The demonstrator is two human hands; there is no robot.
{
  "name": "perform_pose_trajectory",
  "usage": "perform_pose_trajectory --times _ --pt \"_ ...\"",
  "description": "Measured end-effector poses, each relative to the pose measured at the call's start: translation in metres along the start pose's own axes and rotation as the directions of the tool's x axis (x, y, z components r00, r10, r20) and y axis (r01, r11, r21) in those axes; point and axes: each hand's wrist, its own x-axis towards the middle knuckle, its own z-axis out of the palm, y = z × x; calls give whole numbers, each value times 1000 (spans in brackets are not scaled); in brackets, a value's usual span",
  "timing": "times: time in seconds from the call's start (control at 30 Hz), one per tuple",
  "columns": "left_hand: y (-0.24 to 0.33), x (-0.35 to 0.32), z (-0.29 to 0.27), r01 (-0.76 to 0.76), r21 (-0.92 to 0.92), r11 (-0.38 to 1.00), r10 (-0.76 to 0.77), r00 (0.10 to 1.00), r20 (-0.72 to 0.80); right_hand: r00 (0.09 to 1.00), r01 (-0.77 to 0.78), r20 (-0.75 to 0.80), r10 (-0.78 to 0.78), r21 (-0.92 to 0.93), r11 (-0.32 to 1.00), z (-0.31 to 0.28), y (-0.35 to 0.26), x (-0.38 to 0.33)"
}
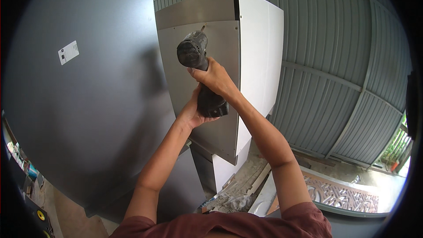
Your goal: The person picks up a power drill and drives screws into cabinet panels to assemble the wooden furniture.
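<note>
A black cordless drill point(193, 48) is held up in both my hands, its bit pointing at the upper part of a grey cabinet panel point(216, 53). My right hand point(216, 78) wraps round the drill's handle just below its body. Under the battery base my left hand point(192, 111) supports the tool, its fingers curled beneath. The bit's tip meets or nearly meets the panel near its top edge; I cannot tell whether it touches a screw. Small screw heads show near the panel's upper corners.
A large dark grey panel point(101, 88) with a white label point(68, 53) stands close on the left. The cabinet's white side point(260, 57) faces right. Behind is a corrugated metal wall point(326, 39). A patterned cut-out panel point(339, 194) and debris point(235, 200) lie low at right.
</note>
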Motion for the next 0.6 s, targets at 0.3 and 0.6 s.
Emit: perform_pose_trajectory --times 0.3,0.6 --pt "22 6 -17 -4 3 1000 4 999 33 999 34 -27 -34 -6 999 11 -9 19" --pt "16 -11 -7 10 8 1000 -10 1000 13 996 49 -71 -49 8 999 15 -9 3"
